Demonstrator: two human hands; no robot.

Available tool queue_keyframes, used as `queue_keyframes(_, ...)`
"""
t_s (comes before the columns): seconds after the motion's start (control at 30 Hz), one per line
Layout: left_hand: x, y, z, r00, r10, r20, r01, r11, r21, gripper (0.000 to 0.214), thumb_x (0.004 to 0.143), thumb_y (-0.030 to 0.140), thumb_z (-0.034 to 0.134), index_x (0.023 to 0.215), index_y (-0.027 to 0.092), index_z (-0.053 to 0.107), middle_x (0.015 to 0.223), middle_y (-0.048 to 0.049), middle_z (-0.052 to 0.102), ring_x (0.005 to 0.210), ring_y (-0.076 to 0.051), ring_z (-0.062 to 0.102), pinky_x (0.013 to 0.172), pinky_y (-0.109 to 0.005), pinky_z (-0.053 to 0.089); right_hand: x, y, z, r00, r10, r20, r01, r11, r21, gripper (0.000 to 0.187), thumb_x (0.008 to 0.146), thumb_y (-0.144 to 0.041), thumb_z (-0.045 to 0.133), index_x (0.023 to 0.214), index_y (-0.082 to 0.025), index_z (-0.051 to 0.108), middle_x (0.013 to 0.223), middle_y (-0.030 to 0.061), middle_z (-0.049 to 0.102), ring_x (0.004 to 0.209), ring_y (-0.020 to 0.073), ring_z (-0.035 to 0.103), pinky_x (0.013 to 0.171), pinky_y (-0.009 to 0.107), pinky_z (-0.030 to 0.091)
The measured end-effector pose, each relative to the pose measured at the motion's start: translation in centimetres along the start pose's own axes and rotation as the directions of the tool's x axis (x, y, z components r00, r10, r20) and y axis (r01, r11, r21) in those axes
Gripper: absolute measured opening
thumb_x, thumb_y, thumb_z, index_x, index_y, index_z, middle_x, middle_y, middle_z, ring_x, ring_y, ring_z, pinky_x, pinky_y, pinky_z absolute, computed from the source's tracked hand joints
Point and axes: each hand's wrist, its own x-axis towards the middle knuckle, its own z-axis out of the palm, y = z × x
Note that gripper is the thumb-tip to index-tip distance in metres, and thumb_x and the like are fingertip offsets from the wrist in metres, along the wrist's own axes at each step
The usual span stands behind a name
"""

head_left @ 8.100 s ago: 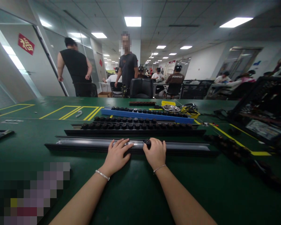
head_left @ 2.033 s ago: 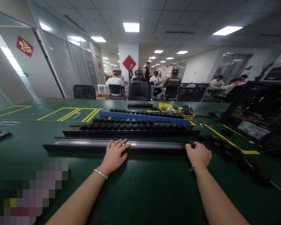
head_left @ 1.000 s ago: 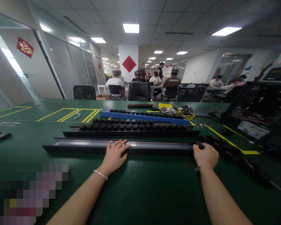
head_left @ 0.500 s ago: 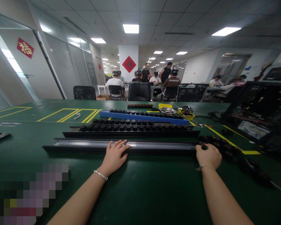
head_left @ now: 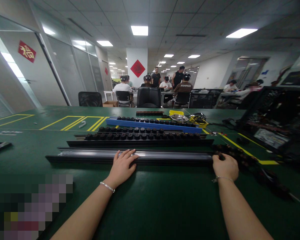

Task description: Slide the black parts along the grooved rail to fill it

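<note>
A long black channel rail (head_left: 170, 163) lies crosswise on the green table, with a shiny silvery strip (head_left: 90, 153) along its trough. My left hand (head_left: 123, 166) rests on the middle of this rail, fingers stretched out over the strip. At the rail's right end, my right hand (head_left: 226, 166) is closed, thumb and fingers curled together. Something small and dark shows by the fingertips, too hidden to name. Just beyond that hand, a chain of dark roller-like parts (head_left: 247, 156) trails over the table to the right.
Behind lie a black rail (head_left: 140, 143), rows of black wheel-like parts (head_left: 125, 136) and a blue rail (head_left: 152, 125). A metal bowl (head_left: 179, 118) and yellow tray (head_left: 176, 113) stand farther back. An open black case (head_left: 272, 123) stands right. People sit at tables beyond.
My right hand has shifted slightly to the right, away from the rail's end. My left hand and the rail look unmoved.
</note>
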Motion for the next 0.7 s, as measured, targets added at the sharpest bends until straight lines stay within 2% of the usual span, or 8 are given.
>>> queue_keyframes(0.17,0.02,0.06,-0.12,1.000,-0.008,0.011,0.008,1.000,0.000,0.036,0.078,0.027,0.051,0.112,0.036,0.056,0.132,0.0023,0.050,0.122,-0.024,0.042,0.105,-0.053,0.017,0.13,0.01,-0.11,0.999,0.038,0.011,-0.038,0.999,-0.004,0.041,0.074,-0.039,0.045,0.102,-0.017,0.064,0.109,0.0112,0.057,0.098,0.0252,0.052,0.086,0.038,0.041)
queue_keyframes(0.47,-0.03,0.04,-0.12,1.000,-0.005,0.002,0.005,1.000,-0.001,0.036,0.078,0.027,0.052,0.112,0.036,0.057,0.132,0.0012,0.050,0.122,-0.024,0.042,0.105,-0.053,0.018,0.34,0.55,0.23,1.000,0.025,-0.014,-0.025,1.000,0.017,0.041,0.072,-0.041,0.044,0.099,-0.017,0.064,0.106,0.0111,0.058,0.092,0.0253,0.053,0.080,0.038,0.042)
queue_keyframes(0.63,-0.01,0.09,-0.19,1.000,-0.010,0.012,0.010,1.000,0.006,0.035,0.077,0.027,0.052,0.111,0.036,0.057,0.132,0.0026,0.050,0.122,-0.024,0.042,0.105,-0.053,0.018,0.52,0.77,0.39,0.999,-0.023,-0.037,0.023,1.000,0.015,0.038,0.073,-0.037,0.044,0.098,-0.017,0.064,0.098,0.0103,0.059,0.096,0.0250,0.051,0.082,0.037,0.042)
queue_keyframes(0.7,-0.02,0.09,-0.19,1.000,-0.010,0.010,0.009,1.000,0.008,0.035,0.077,0.027,0.052,0.111,0.036,0.056,0.132,0.0027,0.050,0.122,-0.024,0.042,0.106,-0.053,0.018,0.46,0.69,0.33,0.999,-0.007,-0.036,0.008,1.000,0.017,0.038,0.073,-0.037,0.044,0.100,-0.017,0.063,0.100,0.0108,0.058,0.096,0.0252,0.052,0.082,0.038,0.042)
